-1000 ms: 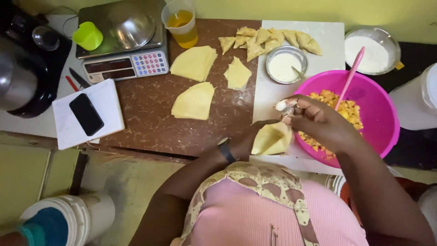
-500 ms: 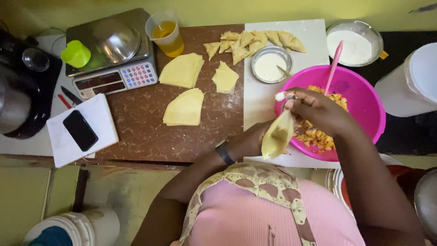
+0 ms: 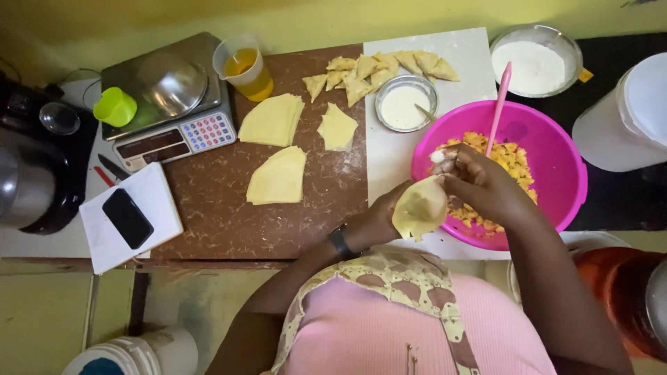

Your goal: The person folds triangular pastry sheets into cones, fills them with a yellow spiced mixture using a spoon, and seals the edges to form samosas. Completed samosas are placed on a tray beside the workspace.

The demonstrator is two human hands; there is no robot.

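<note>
Dough cone (image 3: 420, 207), pale yellow, held up at 5 o'clock of the frame centre, over the near rim of the pink bowl (image 3: 563, 161). Left hand (image 3: 379, 221) cupped under and around the cone from 9 o'clock, fingers closed on the pastry; black wristband (image 3: 340, 242) at 8 o'clock of that hand. Right hand (image 3: 479, 184) at 3 o'clock of the cone, fingertips pinched together on a spoon at the cone's open top, bit of white showing at the tips. Hands close together, both on the cone.

Yellow diced filling (image 3: 501, 158) heaped in the pink bowl, pink utensil handle (image 3: 498, 105) leaning out toward 12 o'clock. Small steel bowl of white paste (image 3: 405, 104) at 10 o'clock of the pink bowl, on the white board (image 3: 467, 59). Row of folded triangular pastries (image 3: 379, 69) at 12 o'clock of the steel bowl. Three stacks of cut dough sheets (image 3: 278, 177) on the brown table, at 9 o'clock of the hands. Digital scale (image 3: 170, 97) with steel pan at 10 o'clock, jug of orange liquid (image 3: 244, 68) just beside it, green cup (image 3: 115, 106) at its 9 o'clock. Black phone (image 3: 128, 218) on a white notebook at 9 o'clock, near the table edge. Container of white flour (image 3: 535, 61) at 1 o'clock.
</note>
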